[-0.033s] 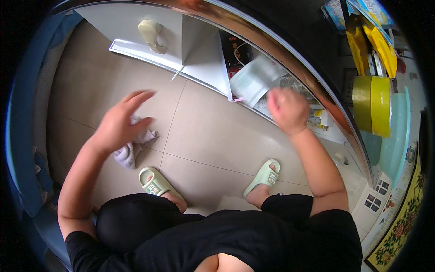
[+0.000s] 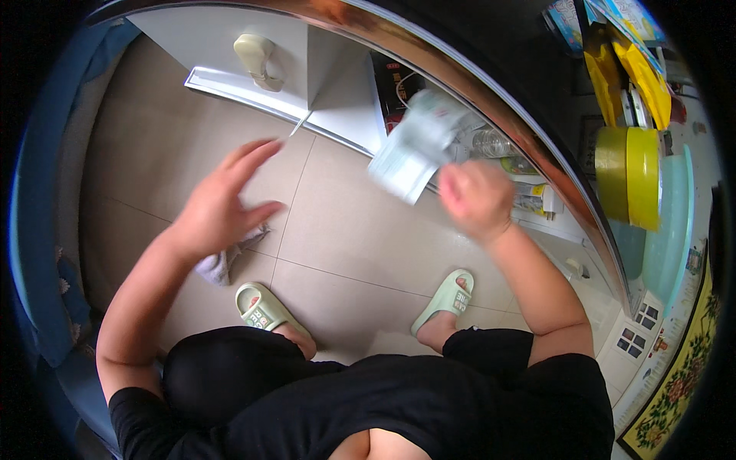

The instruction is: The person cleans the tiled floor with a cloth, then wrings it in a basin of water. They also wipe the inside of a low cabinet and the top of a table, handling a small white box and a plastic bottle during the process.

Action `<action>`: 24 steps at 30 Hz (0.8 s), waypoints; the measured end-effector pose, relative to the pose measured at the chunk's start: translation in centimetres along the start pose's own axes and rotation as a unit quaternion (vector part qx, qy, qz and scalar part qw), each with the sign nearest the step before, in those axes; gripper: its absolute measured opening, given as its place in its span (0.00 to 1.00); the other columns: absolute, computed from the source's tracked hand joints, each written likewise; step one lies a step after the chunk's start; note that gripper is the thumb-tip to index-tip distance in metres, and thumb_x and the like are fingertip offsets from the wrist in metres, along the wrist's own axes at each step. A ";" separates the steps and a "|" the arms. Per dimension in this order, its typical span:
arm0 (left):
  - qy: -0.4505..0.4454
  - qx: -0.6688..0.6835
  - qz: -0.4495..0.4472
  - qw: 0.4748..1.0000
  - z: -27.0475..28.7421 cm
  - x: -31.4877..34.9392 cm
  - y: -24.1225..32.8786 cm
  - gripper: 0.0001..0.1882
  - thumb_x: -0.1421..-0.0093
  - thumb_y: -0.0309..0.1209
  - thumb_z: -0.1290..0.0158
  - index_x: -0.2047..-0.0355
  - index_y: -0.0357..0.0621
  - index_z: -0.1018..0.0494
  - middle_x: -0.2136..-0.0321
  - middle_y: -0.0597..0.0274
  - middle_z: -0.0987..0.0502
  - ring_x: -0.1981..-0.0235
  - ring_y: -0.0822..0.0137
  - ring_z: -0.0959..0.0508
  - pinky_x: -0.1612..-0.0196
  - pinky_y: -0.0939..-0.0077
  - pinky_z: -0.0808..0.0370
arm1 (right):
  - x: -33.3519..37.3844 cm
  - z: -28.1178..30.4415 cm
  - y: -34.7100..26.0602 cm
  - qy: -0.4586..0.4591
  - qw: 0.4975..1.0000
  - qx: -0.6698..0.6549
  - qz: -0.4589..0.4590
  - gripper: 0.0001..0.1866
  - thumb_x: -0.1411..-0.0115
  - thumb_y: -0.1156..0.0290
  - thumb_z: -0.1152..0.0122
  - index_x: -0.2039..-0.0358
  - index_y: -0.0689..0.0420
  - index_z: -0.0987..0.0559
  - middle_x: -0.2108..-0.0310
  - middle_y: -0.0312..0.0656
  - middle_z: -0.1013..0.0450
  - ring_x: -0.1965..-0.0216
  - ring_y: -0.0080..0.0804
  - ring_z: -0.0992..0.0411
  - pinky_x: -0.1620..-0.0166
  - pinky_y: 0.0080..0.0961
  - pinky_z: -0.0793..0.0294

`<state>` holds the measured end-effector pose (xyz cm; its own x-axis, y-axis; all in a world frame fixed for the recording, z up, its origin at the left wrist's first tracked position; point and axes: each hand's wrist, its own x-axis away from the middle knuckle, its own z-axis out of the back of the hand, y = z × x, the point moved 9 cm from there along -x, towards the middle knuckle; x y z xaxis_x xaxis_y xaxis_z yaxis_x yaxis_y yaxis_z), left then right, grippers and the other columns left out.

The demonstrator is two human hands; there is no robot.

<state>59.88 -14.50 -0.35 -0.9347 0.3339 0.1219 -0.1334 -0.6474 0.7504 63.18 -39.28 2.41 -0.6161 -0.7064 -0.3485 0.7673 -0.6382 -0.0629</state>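
Note:
My right hand (image 2: pixel 477 198) is closed on a pale, printed sheet of paper (image 2: pixel 418 149), which is blurred by motion. The paper hangs in front of the open drawer (image 2: pixel 345 132), partly covering its contents. My left hand (image 2: pixel 230 203) is apart from everything, fingers spread and thumb out, reaching toward the middle over the floor. Below it lies a crumpled greyish cloth (image 2: pixel 218 266), partly hidden by the hand. Inside the drawer, beside my right hand, are a clear plastic container (image 2: pixel 491 143) and a white-and-yellow tube or bottle (image 2: pixel 537 198). A dark box (image 2: pixel 395 80) stands behind the paper.
A curved brown-edged tabletop (image 2: pixel 452 57) overhangs the drawer. On it are rolls of yellow tape (image 2: pixel 642 179) and yellow packets (image 2: pixel 644 77). A cream latch (image 2: pixel 257 61) is fixed to the white front. Blue seating (image 2: pixel 46 230) is at left; my green slippers (image 2: pixel 264 307) rest on the tiles.
My right hand has drawn the paper left and nearer, out past the drawer's edge. My left hand has moved right and slightly up, staying open.

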 end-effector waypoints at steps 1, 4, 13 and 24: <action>0.038 0.028 -0.060 0.997 -0.2 -0.5 2.3 0.35 0.51 0.39 0.40 0.44 0.44 0.38 0.42 0.51 0.40 0.40 0.52 0.40 0.41 0.62 0.41 | -0.1 0.4 -2.5 0.011 0.997 -0.074 0.027 0.07 0.56 0.74 0.38 0.74 0.54 0.26 0.81 0.38 0.31 0.80 0.37 0.32 0.78 0.30 0.35; -0.029 -0.056 -0.188 0.980 -4.0 -1.2 6.1 0.34 0.53 0.42 0.38 0.47 0.45 0.35 0.41 0.49 0.40 0.38 0.53 0.44 0.38 0.48 0.54 | -0.3 0.7 -7.4 0.018 0.968 -0.251 0.015 0.09 0.56 0.77 0.38 0.73 0.55 0.27 0.82 0.39 0.32 0.82 0.37 0.33 0.79 0.29 0.36; -0.063 0.421 0.298 0.854 -11.1 2.1 -5.0 0.13 0.44 0.18 0.54 0.58 0.38 0.30 0.65 0.62 0.26 0.65 0.74 0.27 0.61 0.80 0.29 | 14.1 -11.2 10.9 0.143 0.720 -0.241 -0.635 0.34 0.52 0.50 0.35 0.54 0.63 0.33 0.59 0.46 0.35 0.61 0.36 0.34 0.56 0.31 0.33; -0.076 0.518 0.385 0.760 -11.8 3.3 -7.6 0.18 0.45 0.34 0.46 0.56 0.39 0.32 0.64 0.59 0.25 0.66 0.66 0.24 0.69 0.72 0.27 | 17.3 -14.6 14.9 0.162 0.626 -0.346 -0.679 0.15 0.51 0.68 0.34 0.67 0.64 0.27 0.70 0.39 0.29 0.68 0.26 0.34 0.63 0.24 0.33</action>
<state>53.96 -16.59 -13.29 -0.5453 0.2562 0.7981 0.8382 0.1685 0.5186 66.57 -56.54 -18.15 -0.8020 0.5149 0.3028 -0.4641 -0.2182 -0.8585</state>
